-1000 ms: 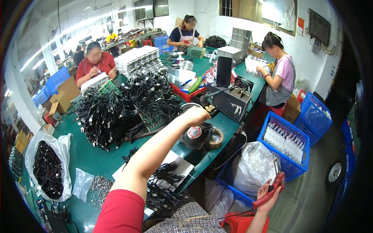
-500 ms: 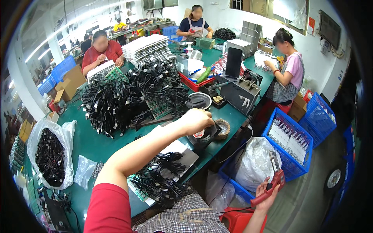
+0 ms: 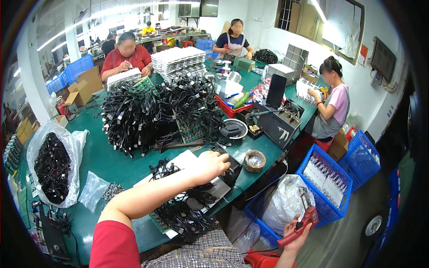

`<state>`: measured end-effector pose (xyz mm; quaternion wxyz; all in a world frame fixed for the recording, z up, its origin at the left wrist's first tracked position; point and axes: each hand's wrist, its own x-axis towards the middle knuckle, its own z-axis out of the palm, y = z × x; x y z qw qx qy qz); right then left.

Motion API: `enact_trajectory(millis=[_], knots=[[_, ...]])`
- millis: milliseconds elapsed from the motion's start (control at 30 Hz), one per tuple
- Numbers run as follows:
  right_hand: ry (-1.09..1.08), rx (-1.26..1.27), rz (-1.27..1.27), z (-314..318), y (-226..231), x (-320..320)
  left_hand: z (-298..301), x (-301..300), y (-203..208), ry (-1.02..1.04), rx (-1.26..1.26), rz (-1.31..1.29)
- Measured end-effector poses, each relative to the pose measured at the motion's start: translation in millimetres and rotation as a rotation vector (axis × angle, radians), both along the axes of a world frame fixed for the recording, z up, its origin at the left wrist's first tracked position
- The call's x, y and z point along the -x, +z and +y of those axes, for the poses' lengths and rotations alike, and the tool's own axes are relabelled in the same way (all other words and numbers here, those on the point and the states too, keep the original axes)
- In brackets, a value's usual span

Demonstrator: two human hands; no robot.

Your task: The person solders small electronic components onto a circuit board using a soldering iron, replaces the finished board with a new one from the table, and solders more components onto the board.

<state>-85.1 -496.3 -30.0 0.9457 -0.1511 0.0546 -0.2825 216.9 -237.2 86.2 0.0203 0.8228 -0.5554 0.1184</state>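
Observation:
My left hand (image 3: 212, 166) reaches across the bench from the lower left, its fingers bent and slightly apart over a black box (image 3: 233, 171). Contact with the box is hard to make out. Under my forearm, black cables (image 3: 190, 214) lie bunched on green circuit boards and a pale flat panel (image 3: 219, 192). At the lower right, off the bench, my right hand (image 3: 296, 234) is closed around the red handle of a soldering gun (image 3: 308, 217), its metal front pointing up and away. A round brown-rimmed bowl (image 3: 254, 161) stands just right of the black box.
A large heap of black cables (image 3: 138, 116) fills the mid-bench, with stacked white parts (image 3: 178, 60) behind. A dark soldering station (image 3: 278, 125) stands beyond the bowl. Blue crates (image 3: 328, 183) and a white plastic bag (image 3: 286, 201) sit right of the bench. Several people work around it.
My left hand has drawn back toward me and left, and its fingers have loosened over the black box. The right hand keeps hold of the soldering gun. The whole view has shifted a little.

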Motion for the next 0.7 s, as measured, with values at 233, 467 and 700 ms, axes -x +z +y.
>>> enact_trajectory(millis=[233,467,700], knots=[[0.065,-0.004,0.000,9.7,11.2,-5.3,20.2,13.8,-2.1,-0.043,0.224,0.027],[0.317,0.016,-0.177,26.1,24.9,-28.2,141.4,75.0,28.1,0.251,0.619,0.145],[0.622,-0.110,-0.134,68.8,25.5,-64.5,215.8,176.3,-65.0,0.445,0.699,0.258]])
